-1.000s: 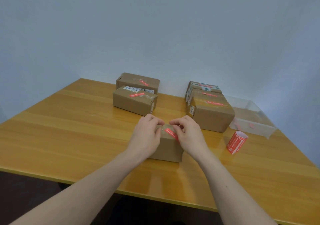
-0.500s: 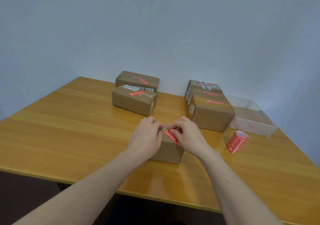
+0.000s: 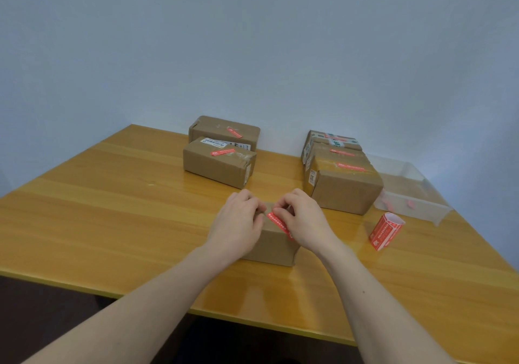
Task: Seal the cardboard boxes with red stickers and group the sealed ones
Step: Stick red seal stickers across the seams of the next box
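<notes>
Step in hand: both hands are down on the near box [image 3: 273, 244], pressing a red sticker [image 3: 279, 224] across its top.
Left hand [image 3: 238, 224]: fingers curled over the box's top edge, steadying it, fingertips at the sticker's far end.
Right hand [image 3: 304, 222]: fingertips pinched down on the sticker, smoothing it; part of the strip is hidden beneath them.
Done: two stickered boxes [image 3: 220, 161] sit together far left on the table [image 3: 84, 209]; a stickered stack [image 3: 341, 179] stands far right.
Left: finish this seal, then move the box to a group, by my reckoning.
Supplies: sticker roll [image 3: 385, 231] near the right edge, clear tray [image 3: 415, 207] just behind it.
</notes>
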